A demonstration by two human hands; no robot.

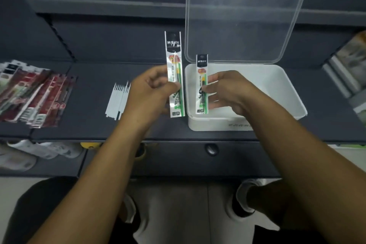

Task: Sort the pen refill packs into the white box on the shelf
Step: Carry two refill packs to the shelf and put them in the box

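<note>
My left hand pinches a long green pen refill pack, held upright just left of the white box. My right hand grips a shorter green refill pack, upright over the box's left edge. The box sits on the dark shelf with its clear lid standing open behind it. The part of the box's inside that shows looks bare. A fanned pile of red refill packs lies at the far left of the shelf.
A bundle of loose white refills lies on the shelf left of my left hand. Packaged goods stand at the right edge. A lower shelf holds pale items. Shelf tiers rise behind.
</note>
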